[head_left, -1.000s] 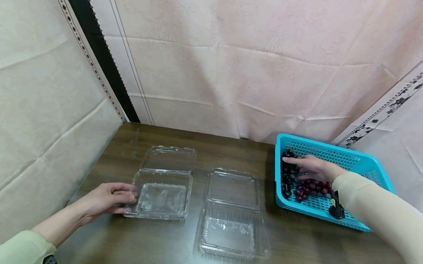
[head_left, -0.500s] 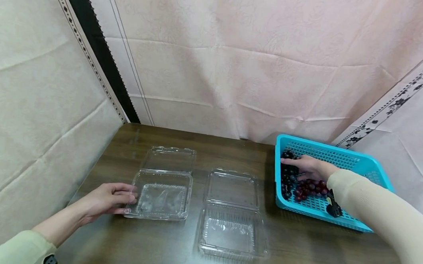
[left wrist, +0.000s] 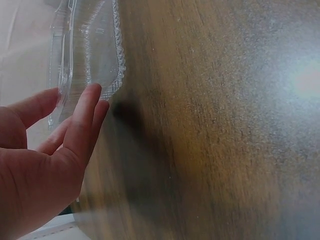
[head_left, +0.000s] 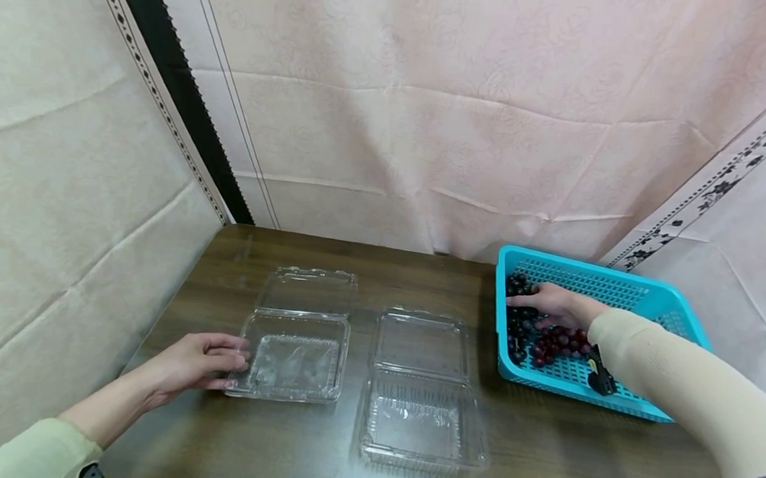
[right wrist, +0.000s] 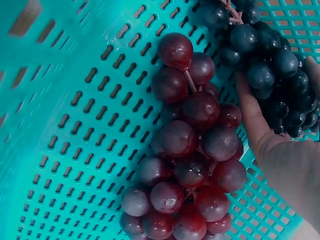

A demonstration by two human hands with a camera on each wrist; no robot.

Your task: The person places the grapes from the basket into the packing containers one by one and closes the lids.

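In the head view, my left hand lies at the left side of a clear plastic clamshell container with its lid laid back. Fingertips touch that container's corner in the left wrist view, the fingers only slightly bent. My right hand is down inside a blue plastic basket. There it holds a bunch of black grapes, fingers on either side of it. Beside that bunch lies a bunch of red grapes on the basket floor.
A second clear clamshell container, lid also laid back, stands between the first one and the basket. Everything rests on a brown wooden table. Pale cloth hangs behind and at both sides.
My right hand has shifted a little to the left and lower among the black grapes. The left hand and both containers stay where they were.
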